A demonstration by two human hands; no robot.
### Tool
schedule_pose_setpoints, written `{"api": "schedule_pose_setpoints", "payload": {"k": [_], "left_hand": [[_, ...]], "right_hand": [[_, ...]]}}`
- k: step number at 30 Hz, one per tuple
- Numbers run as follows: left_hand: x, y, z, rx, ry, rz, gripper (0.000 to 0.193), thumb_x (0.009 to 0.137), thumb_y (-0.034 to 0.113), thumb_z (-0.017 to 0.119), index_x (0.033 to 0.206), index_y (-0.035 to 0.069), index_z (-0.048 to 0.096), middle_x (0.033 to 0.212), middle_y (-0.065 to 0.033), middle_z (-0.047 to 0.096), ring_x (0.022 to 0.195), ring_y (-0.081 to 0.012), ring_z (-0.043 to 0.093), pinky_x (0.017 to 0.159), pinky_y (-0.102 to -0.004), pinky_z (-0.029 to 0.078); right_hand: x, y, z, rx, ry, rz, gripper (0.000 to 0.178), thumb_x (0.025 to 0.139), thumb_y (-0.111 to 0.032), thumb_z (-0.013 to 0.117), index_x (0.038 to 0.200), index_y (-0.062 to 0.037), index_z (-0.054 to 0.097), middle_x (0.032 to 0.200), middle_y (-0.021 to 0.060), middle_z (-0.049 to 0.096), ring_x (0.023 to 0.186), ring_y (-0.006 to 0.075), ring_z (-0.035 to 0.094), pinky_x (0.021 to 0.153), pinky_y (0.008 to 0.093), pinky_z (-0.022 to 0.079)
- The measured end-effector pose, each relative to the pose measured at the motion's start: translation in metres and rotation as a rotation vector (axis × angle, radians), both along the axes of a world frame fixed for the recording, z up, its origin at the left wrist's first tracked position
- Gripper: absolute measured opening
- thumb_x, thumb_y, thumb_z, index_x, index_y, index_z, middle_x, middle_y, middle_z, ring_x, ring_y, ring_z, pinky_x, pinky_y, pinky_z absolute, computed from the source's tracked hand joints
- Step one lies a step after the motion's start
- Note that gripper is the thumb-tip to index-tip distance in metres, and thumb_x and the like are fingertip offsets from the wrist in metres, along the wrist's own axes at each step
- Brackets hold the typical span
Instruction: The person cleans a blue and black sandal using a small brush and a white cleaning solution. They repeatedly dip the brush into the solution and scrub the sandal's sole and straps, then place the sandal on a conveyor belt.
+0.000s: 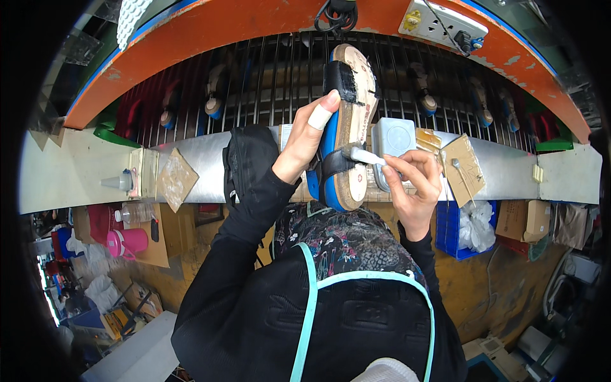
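Observation:
My left hand [300,145], with white tape round its thumb, grips a sandal [356,130] mounted on a blue last [330,137]. The sandal stands nearly upright in the picture, its pale insole board and tan edge toward the right. Black straps [336,163] wrap onto its underside, one near the top and one lower down. Between the thumb and fingers of my right hand [417,188] is a short white brush-like tool [367,156]. Its tip meets the sandal by the lower strap; whether bristles are there I cannot make out.
Behind the sandal, a grey lidded box [396,139] sits on the metal ledge, with a black bag [250,156] left of it. Stained cardboard [463,167] bears a small stick tool [459,170]. More shoes on lasts [214,102] lie across the metal rods [267,83] under the orange frame [254,22].

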State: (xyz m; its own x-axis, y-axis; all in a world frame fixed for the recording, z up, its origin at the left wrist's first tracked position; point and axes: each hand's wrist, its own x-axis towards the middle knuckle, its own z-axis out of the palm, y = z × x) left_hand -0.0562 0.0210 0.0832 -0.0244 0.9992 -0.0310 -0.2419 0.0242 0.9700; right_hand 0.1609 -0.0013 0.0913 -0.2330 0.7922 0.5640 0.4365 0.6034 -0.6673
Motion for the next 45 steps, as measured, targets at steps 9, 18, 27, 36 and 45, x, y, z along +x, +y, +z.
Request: {"api": "schedule_pose_setpoints", "payload": {"k": [9, 18, 27, 36, 45], "left_hand": [[-0.001, 0.002, 0.002, -0.017, -0.062, 0.005, 0.069, 0.093, 0.058, 0.047, 0.127, -0.001, 0.054, 0.112, -0.0129, 0.065, 0.093, -0.0154, 0.065, 0.081, -0.0279, 0.054], [0.004, -0.006, -0.002, -0.037, -0.214, -0.076, 0.067, 0.093, 0.058, 0.046, 0.13, 0.002, 0.052, 0.115, -0.0112, 0.063, 0.097, -0.014, 0.064, 0.084, -0.0279, 0.053], [-0.021, -0.017, -0.009, -0.033, -0.024, 0.238, 0.068, 0.093, 0.059, 0.047, 0.119, -0.002, 0.059, 0.103, -0.0088, 0.066, 0.088, -0.0118, 0.062, 0.078, -0.0248, 0.05], [-0.029, -0.021, -0.01, -0.008, 0.036, 0.326, 0.068, 0.09, 0.058, 0.055, 0.109, -0.006, 0.064, 0.09, -0.0072, 0.064, 0.081, -0.0099, 0.057, 0.076, -0.0241, 0.046], [-0.03, -0.022, -0.011, -0.038, 0.078, 0.329, 0.073, 0.088, 0.062, 0.055, 0.109, -0.007, 0.064, 0.091, -0.0099, 0.065, 0.082, -0.0119, 0.059, 0.078, -0.0248, 0.046]], "right_hand": [[0.005, -0.011, 0.003, 0.109, -0.076, 0.008, 0.021, 0.071, -0.011, 0.079, 0.092, -0.0142, 0.077, 0.085, 0.0014, 0.06, 0.073, 0.0139, 0.055, 0.076, 0.0301, 0.032], [-0.004, 0.028, 0.006, 0.015, 0.128, -0.058, 0.016, 0.078, -0.009, 0.076, 0.094, -0.008, 0.076, 0.086, 0.0024, 0.059, 0.065, 0.01, 0.052, 0.06, 0.025, 0.038], [0.007, -0.021, -0.001, -0.338, 0.106, 0.217, 0.015, 0.077, -0.009, 0.076, 0.092, -0.0057, 0.076, 0.085, 0.0035, 0.059, 0.066, 0.01, 0.052, 0.063, 0.0232, 0.039], [-0.012, -0.021, -0.002, -0.199, -0.031, 0.116, 0.016, 0.077, -0.011, 0.077, 0.092, -0.0099, 0.076, 0.088, 0.0021, 0.06, 0.063, 0.0107, 0.052, 0.074, 0.0278, 0.032], [-0.026, -0.01, -0.005, 0.018, -0.082, 0.044, 0.02, 0.074, -0.011, 0.077, 0.094, -0.014, 0.076, 0.091, 0.0007, 0.06, 0.067, 0.0109, 0.052, 0.073, 0.0294, 0.03]]}}
